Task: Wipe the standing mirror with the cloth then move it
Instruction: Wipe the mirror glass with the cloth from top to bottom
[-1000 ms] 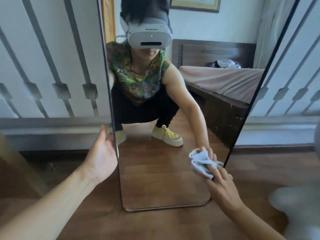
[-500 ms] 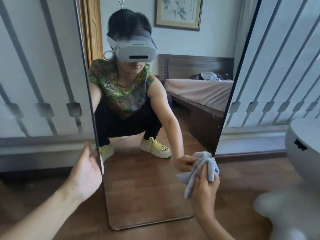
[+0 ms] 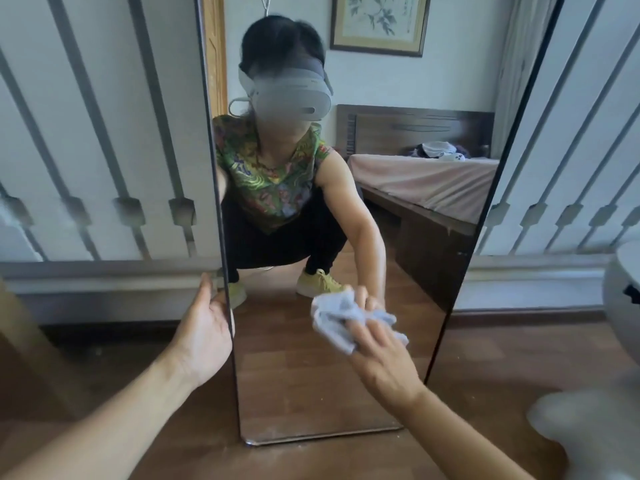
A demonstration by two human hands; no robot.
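Observation:
The tall standing mirror (image 3: 311, 393) with a thin dark frame stands on the wooden floor, leaning back toward the wall. My left hand (image 3: 204, 330) holds its left edge, thumb up along the frame and fingers hidden behind it. My right hand (image 3: 381, 358) presses a crumpled pale blue-grey cloth (image 3: 341, 318) against the lower glass, fingers spread over the cloth. The glass reflects a squatting person wearing a headset.
A pale wall panel with grey bars (image 3: 104, 150) runs behind the mirror on both sides. A white rounded object (image 3: 620, 299) stands at the right edge, with a blurred pale shape (image 3: 585, 427) below it. Brown wooden floor (image 3: 502, 358) lies around the mirror's foot.
My right hand has carried the cloth from the mirror's right edge leftward onto the lower middle of the glass. My left hand stays on the left frame.

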